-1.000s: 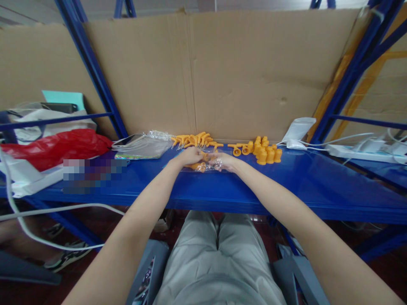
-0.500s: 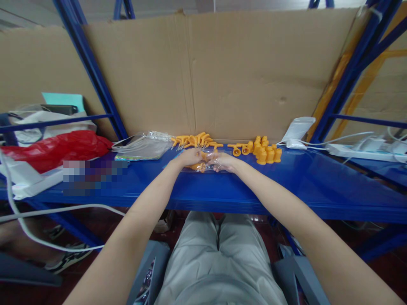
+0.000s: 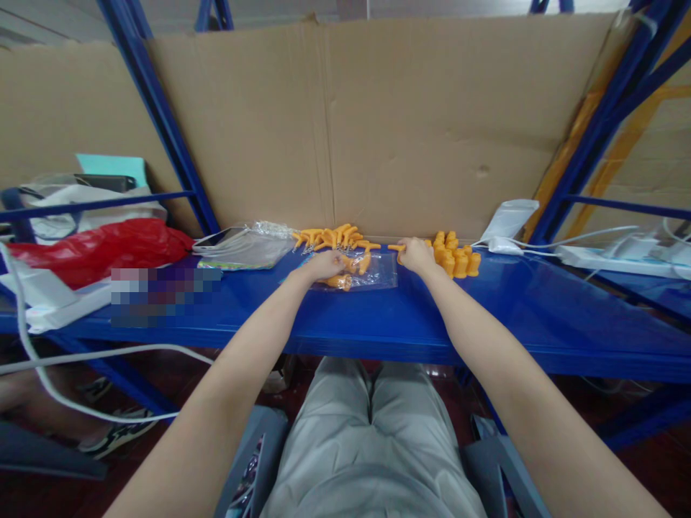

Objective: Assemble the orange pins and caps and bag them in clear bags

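Observation:
On the blue table, my left hand (image 3: 328, 266) is closed at a clear plastic bag (image 3: 384, 273), its fingers curled by orange plastic pieces (image 3: 360, 263). Another orange piece (image 3: 341, 282) shows just below that hand, in or under the bag film. To the right, my right hand (image 3: 419, 253) pinches at an orange stemmed piece (image 3: 397, 247), which is mostly covered by the fingers. Behind my left hand lies a row of orange T-shaped handles (image 3: 340, 236) with metal ends. Orange cup-shaped pieces (image 3: 458, 262) stand in a cluster just right of my right hand.
A clear bag of flat items (image 3: 253, 248) lies left of the handles. A red plastic bag (image 3: 119, 248) and a white power strip (image 3: 65, 306) are farther left. White chargers and cables (image 3: 507, 237) sit at the back right. A cardboard sheet (image 3: 404, 129) closes off the back.
My right hand has left the bag and moved right to the stemmed orange pieces. The clear bag now lies flatter and more exposed. My left hand has stayed in place.

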The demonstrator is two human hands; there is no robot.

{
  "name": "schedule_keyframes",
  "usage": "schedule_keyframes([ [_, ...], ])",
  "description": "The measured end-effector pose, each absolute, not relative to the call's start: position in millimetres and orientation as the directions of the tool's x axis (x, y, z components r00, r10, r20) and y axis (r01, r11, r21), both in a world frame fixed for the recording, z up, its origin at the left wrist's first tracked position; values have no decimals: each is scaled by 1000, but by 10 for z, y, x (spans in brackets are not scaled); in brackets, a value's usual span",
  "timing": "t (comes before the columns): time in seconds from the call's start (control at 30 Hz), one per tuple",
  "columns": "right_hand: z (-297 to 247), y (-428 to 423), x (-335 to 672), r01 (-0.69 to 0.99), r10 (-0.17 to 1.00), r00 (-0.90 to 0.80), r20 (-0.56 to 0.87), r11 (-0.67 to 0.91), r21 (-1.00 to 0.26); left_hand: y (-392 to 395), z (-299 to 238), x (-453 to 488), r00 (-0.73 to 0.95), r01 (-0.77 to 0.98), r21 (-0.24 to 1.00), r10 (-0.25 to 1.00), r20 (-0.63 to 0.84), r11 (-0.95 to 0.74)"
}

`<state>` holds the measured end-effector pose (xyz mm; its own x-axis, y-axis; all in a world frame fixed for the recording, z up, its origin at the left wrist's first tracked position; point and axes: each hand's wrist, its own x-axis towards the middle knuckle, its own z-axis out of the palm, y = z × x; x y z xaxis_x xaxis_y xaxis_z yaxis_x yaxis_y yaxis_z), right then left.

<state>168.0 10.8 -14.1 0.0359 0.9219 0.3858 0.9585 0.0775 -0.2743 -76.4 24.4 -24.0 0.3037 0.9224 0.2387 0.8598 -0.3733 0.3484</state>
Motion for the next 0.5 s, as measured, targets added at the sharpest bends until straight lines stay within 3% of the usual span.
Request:
schedule_keyframes([
  [0.17, -249, 146, 1687, 986, 965, -32, 261, 72, -148, 211, -208, -749, 319, 882, 291, 924, 210, -370],
  [0.3, -262, 184, 1618, 982, 961, -65, 268, 109, -154, 242, -216, -755, 303, 893, 277, 930, 210, -354],
  [0.5, -270, 285, 1639, 944, 944, -245, 221, 284, -167, 328, -262, -795, 261, 922, 230, 938, 228, -312],
])
